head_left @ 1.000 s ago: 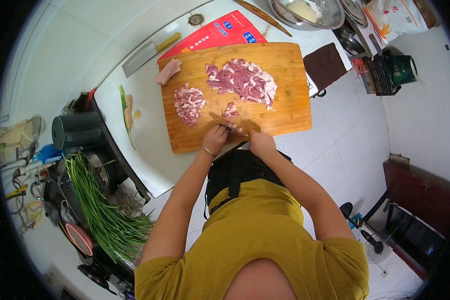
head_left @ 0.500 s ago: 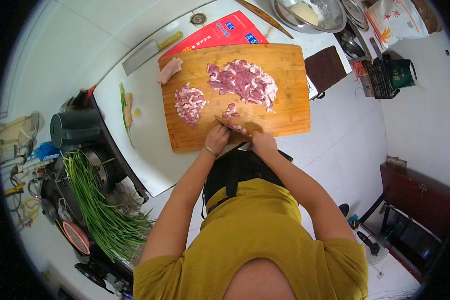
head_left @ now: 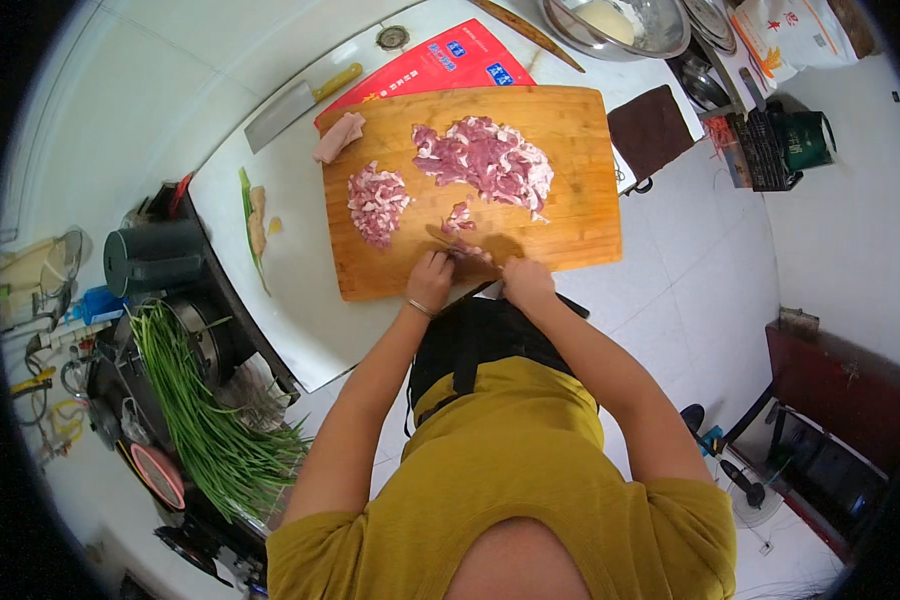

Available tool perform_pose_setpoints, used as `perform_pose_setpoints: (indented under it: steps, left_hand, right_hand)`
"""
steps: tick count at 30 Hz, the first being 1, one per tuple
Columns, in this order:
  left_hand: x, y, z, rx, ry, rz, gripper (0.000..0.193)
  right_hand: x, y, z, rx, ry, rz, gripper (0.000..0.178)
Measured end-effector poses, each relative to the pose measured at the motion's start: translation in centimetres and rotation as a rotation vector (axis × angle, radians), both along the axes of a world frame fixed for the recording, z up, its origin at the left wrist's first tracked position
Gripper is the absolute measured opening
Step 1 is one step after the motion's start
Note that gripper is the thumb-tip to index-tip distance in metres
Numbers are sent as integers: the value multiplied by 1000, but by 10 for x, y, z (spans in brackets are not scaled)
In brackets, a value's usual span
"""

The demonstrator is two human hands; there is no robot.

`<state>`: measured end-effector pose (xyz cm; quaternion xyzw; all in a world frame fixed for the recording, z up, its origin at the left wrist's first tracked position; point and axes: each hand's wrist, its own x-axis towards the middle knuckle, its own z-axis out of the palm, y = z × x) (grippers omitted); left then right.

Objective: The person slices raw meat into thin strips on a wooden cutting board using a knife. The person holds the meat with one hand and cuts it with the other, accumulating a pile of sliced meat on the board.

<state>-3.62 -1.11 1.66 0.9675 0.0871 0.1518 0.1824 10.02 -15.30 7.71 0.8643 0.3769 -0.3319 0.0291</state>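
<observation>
On a wooden cutting board (head_left: 570, 220), my right hand (head_left: 527, 281) is wrapped round the handle of a kitchen knife (head_left: 438, 236). Its thin blade points to the far left, with pink bits of meat (head_left: 475, 255) along it. My left hand (head_left: 431, 278) is closed, its fingertips curled close to the blade and pressing on meat that they mostly hide. Just beyond the blade lies a small clump of cut meat (head_left: 459, 217). Farther off are a large pile of sliced meat (head_left: 485, 165) and, to its left, diced meat (head_left: 377, 203). A pale pink chunk (head_left: 339, 138) rests at the board's left corner.
Left of the board lie a cleaver (head_left: 295, 108), ginger (head_left: 257, 220) and a green onion (head_left: 245, 190). Long green chives (head_left: 200, 410) hang at the lower left. Behind are a red sheet (head_left: 435, 70) and a metal bowl (head_left: 660, 35) with dough. A brown cloth (head_left: 655, 138) lies at right.
My right hand and the knife have shifted very slightly. The left hand stays at nearly the same spot by the blade, and the meat piles look the same.
</observation>
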Motion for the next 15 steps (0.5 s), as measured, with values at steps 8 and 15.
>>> perform_pose_setpoints:
  steps: [8, 15]
  left_hand:
    - [14, -9, 2, 5, -63, 135, 14]
    - [10, -10, -3, 30, -56, 102, 20]
  right_hand:
    - [9, 21, 4, 102, 1, -178, 16]
    - [-5, -1, 10, 114, 21, -31, 16]
